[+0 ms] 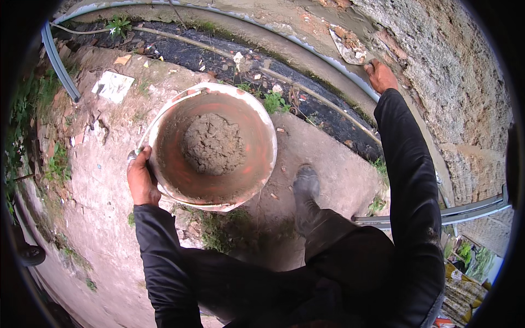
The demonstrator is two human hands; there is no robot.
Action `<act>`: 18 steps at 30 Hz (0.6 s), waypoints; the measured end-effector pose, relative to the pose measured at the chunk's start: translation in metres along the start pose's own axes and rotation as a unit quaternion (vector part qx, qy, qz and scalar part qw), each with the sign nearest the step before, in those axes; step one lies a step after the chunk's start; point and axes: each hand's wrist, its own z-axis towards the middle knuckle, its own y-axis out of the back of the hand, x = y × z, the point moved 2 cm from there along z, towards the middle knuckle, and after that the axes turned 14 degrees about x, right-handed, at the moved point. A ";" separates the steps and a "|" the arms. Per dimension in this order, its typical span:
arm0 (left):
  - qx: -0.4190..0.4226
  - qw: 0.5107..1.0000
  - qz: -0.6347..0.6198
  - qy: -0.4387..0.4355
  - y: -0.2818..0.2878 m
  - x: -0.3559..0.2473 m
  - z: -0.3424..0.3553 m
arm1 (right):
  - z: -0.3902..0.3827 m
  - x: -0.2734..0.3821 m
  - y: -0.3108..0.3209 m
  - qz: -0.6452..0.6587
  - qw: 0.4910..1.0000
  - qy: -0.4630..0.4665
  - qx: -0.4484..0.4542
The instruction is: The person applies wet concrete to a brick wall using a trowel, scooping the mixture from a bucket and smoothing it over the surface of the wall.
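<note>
Mortar [214,143] may be spilled if the bucket [261,143], gripped one-sidedly by the left fingers [141,157], is tipped (whether the curled right fingers [374,68] hold anything cannot be told).

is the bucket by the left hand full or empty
Neither: the bucket is partly filled. A lumpy grey mix lies at the bottom, with smeared inner wall showing around it.

No text, label, number or sign can be read. On the white flat piece [114,86], lying beyond the bucket [257,161] and to its left, there are greyish marks; I cannot tell if they are letters. The yellow-patterned material [462,290], far right of the bucket, shows only unclear markings.
</note>
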 end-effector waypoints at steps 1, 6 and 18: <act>-0.003 1.000 0.013 -0.004 0.003 0.001 0.000 | -0.011 -0.002 0.003 -0.025 1.000 -0.004 -0.006; 0.011 0.997 0.057 0.050 0.012 0.004 -0.001 | -0.067 0.003 0.020 -0.029 0.999 0.018 -0.030; 0.098 0.991 0.007 0.092 0.034 -0.009 -0.022 | -0.224 0.143 0.058 0.249 0.808 0.468 0.256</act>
